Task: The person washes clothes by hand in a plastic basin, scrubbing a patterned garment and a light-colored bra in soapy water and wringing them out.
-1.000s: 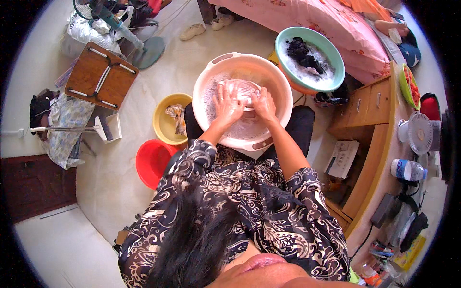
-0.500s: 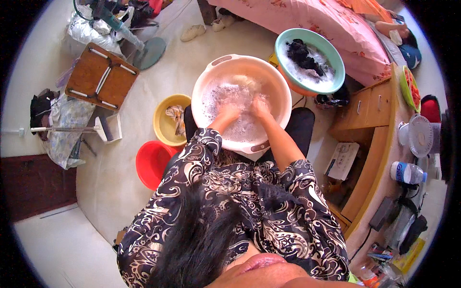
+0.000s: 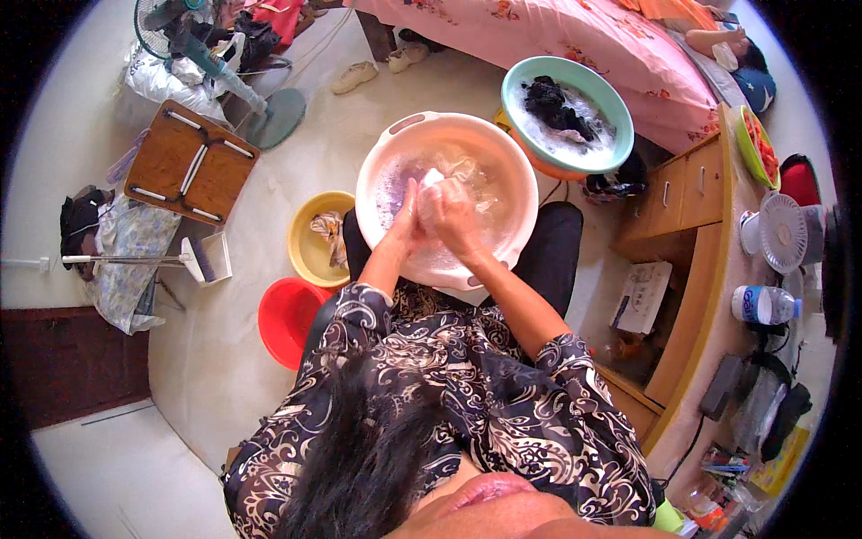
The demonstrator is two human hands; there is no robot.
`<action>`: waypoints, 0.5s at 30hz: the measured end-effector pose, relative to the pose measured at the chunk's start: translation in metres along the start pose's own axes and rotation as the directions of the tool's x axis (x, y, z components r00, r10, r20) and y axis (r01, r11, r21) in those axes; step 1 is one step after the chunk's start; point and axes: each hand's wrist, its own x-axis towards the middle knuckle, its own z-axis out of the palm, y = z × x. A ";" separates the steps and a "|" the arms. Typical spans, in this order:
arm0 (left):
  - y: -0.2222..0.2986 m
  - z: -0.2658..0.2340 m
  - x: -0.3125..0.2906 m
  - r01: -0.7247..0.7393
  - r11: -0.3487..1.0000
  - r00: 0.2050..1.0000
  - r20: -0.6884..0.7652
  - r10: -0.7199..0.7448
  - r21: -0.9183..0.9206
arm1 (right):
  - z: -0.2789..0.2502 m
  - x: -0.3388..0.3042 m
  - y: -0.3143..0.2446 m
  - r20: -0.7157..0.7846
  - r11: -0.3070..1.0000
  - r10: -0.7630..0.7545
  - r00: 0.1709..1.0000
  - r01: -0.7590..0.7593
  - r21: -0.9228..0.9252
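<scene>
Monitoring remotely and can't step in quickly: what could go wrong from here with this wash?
1. Both hands, left and right, scrub a white cloth in the full white basin; soapy water could slop over the rim onto the floor.
2. The teal basin of dark laundry sits close behind; a hard push might bump it.

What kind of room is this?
Most likely a bedroom at home, used for hand laundry: a bed with pink bedding, a wooden desk, and both hands in a soapy white basin.

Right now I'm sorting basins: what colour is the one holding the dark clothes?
Teal basin, orange underside; head view.
</scene>
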 end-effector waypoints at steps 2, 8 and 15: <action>0.006 0.011 -0.015 0.128 0.983 0.974 0.205 -0.099 -0.134 | 0.027 -0.020 0.005 0.154 0.957 -0.171 0.973 0.201 -0.210; -0.007 -0.006 -0.026 -0.002 0.987 0.977 0.209 0.036 -0.158 | 0.020 -0.009 -0.029 0.066 0.975 -0.221 0.973 0.222 -0.013; -0.016 0.001 0.015 -0.107 0.975 0.971 0.191 0.145 -0.197 | 0.007 0.006 0.011 0.137 0.977 -0.210 0.968 0.201 0.077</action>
